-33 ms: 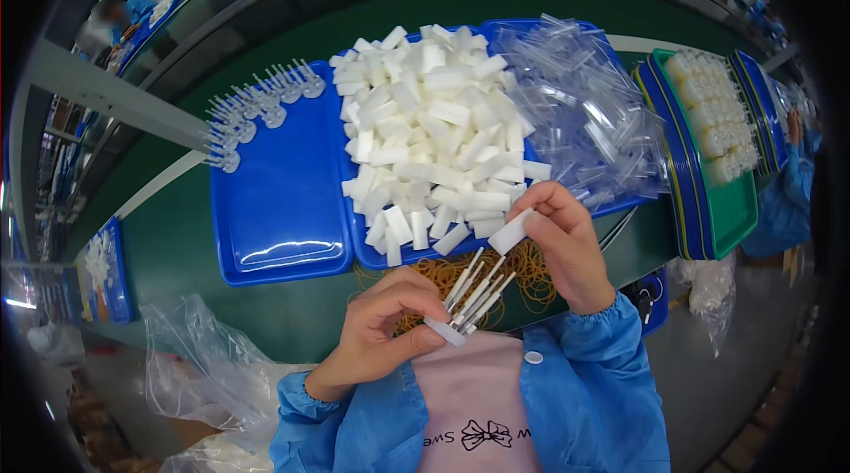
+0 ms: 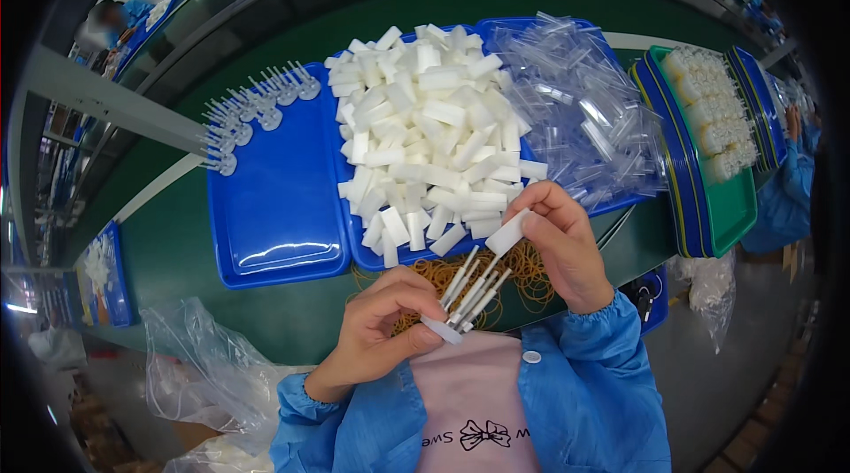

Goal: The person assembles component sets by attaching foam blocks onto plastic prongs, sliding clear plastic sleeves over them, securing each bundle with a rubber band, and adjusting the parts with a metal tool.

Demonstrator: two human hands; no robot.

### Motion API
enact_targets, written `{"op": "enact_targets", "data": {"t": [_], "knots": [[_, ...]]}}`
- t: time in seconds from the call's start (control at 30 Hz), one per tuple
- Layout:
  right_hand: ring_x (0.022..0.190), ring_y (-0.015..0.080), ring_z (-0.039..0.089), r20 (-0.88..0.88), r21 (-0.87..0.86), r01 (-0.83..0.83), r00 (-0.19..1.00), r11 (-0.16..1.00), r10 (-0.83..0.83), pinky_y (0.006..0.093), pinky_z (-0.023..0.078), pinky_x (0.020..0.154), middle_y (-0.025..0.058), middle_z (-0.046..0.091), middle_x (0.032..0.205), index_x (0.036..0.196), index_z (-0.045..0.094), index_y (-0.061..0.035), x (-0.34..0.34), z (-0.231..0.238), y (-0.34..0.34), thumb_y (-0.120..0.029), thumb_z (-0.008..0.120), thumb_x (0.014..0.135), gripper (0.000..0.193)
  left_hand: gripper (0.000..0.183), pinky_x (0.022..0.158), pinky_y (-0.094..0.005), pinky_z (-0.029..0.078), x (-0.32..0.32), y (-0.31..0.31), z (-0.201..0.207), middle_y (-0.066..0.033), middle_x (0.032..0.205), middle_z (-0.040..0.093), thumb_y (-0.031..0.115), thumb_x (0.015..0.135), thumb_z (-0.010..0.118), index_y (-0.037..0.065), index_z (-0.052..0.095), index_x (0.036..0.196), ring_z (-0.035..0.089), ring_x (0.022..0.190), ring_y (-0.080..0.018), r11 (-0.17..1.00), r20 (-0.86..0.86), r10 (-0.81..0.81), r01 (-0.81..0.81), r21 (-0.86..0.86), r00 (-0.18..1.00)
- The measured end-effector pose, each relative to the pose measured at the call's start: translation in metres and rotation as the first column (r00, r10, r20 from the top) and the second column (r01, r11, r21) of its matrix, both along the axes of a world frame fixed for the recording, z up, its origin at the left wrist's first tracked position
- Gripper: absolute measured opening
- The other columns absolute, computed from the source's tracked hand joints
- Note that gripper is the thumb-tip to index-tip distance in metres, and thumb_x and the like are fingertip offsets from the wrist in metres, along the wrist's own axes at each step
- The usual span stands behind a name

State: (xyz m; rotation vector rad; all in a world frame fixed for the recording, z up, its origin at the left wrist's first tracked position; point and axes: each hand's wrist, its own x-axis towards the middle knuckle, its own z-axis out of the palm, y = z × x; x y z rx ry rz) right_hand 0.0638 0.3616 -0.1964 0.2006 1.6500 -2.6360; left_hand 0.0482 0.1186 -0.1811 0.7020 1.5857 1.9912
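Near my body, my left hand (image 2: 388,322) is closed on a pin holder (image 2: 443,331), a pale round base with several thin metal pins rising up and to the right. Thumb and fingers pinch the base at its rim. My right hand (image 2: 562,247) pinches a small white rectangular block (image 2: 507,235), foam-like in look, between thumb and forefinger. The block's lower end meets the tip of one pin; whether the pin has entered it I cannot tell. A heap of similar white blocks (image 2: 434,119) fills a blue tray just beyond my hands.
To the left, a blue tray (image 2: 279,207) bears several clear pin holders (image 2: 252,110) along its far edge. Clear plastic tubes (image 2: 584,110) fill the tray at right. Stacked trays (image 2: 730,220) stand farther right. Brown rubber bands (image 2: 527,283) lie beneath my hands; a plastic bag (image 2: 199,362) hangs at lower left.
The white block in my right hand has tilted slightly more steeply above the pins. Otherwise both hands hold almost the same place.
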Motion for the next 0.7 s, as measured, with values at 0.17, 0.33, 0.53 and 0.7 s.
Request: {"op": "enact_targets", "data": {"t": [0.17, 0.33, 0.53, 0.7], "knots": [[0.090, 0.0092, 0.054, 0.002, -0.038, -0.070, 0.998, 0.997, 0.070, 0.0244, 0.041, 0.084, 0.0033, 0.058, 0.095, 0.098, 0.055, -0.0027, -0.002, -0.001, 0.005, -0.009, 0.057, 0.087, 0.013, 0.017, 0.078, -0.0256, 0.045, -0.004, 0.004, -0.005, -0.0093, 0.100, 0.050, -0.002, 0.080, 0.066, -0.001, 0.061, 0.097, 0.053, 0.089, -0.0148, 1.000, 0.043, 0.006, -0.007, 0.011, 0.999], [0.089, 0.0089, 0.054, 0.016, -0.071, -0.072, 0.997, 0.995, 0.073, 0.0238, 0.041, 0.084, 0.0029, 0.058, 0.094, 0.097, 0.055, -0.0028, -0.004, -0.003, 0.005, -0.010, 0.058, 0.087, 0.013, 0.018, 0.080, -0.0252, 0.046, -0.005, 0.003, -0.006, -0.0092, 0.103, 0.048, -0.005, 0.081, 0.063, -0.001, 0.060, 0.098, 0.053, 0.091, -0.0141, 1.000, 0.113, -0.012, 0.010, 0.020, 0.993], [0.088, 0.0089, 0.054, 0.039, -0.107, -0.079, 0.996, 0.991, 0.084, 0.0236, 0.041, 0.083, 0.0028, 0.059, 0.093, 0.097, 0.055, -0.0031, -0.005, -0.008, 0.008, -0.010, 0.058, 0.087, 0.013, 0.019, 0.081, -0.0254, 0.046, -0.006, 0.002, -0.009, -0.0090, 0.103, 0.048, -0.005, 0.081, 0.063, -0.001, 0.059, 0.099, 0.053, 0.092, -0.0141, 0.999, 0.184, -0.024, 0.019, 0.033, 0.983], [0.088, 0.0092, 0.054, 0.023, -0.081, -0.087, 0.996, 0.993, 0.089, 0.0240, 0.041, 0.083, 0.0031, 0.059, 0.093, 0.096, 0.055, -0.0030, -0.005, -0.006, 0.009, -0.010, 0.058, 0.087, 0.012, 0.019, 0.080, -0.0255, 0.046, -0.008, 0.000, -0.012, -0.0090, 0.103, 0.048, -0.005, 0.081, 0.063, -0.001, 0.059, 0.099, 0.053, 0.092, -0.0142, 0.999, 0.152, -0.041, 0.037, 0.031, 0.988]]}}
